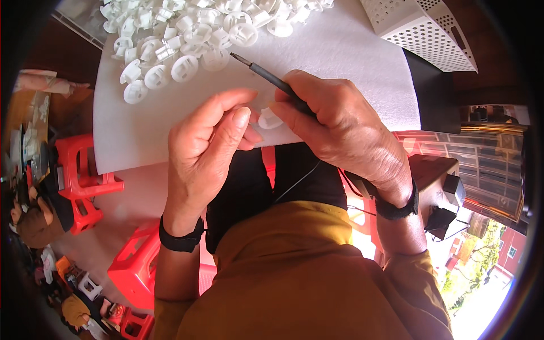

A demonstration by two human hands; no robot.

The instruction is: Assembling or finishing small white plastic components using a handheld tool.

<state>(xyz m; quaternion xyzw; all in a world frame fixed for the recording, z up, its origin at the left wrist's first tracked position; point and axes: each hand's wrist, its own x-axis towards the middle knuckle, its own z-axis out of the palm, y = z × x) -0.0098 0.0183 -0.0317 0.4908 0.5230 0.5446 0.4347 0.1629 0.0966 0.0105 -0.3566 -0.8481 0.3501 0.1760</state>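
My right hand (pixel 334 110) is closed around a slim grey tool (pixel 266 75) with a narrow dark metal tip; its exact kind is unclear. The tip points up and left, toward a pile of white plastic parts (pixel 198 34) with round bases. Between my hands, by the near table edge, is one white round plastic part (pixel 270 119), close to my right fingertips. Whether they touch it I cannot tell. My left hand (pixel 207 136) is just left of that part, its fingers curved and apart from the thumb, with nothing visible in it.
A white sheet (pixel 362 85) covers the table. At the back right stands a perforated white basket (pixel 430 42). Red plastic stools (pixel 136 266) stand to my left, where other people (pixel 39 224) sit further off. A thin cord (pixel 297 184) hangs over my lap.
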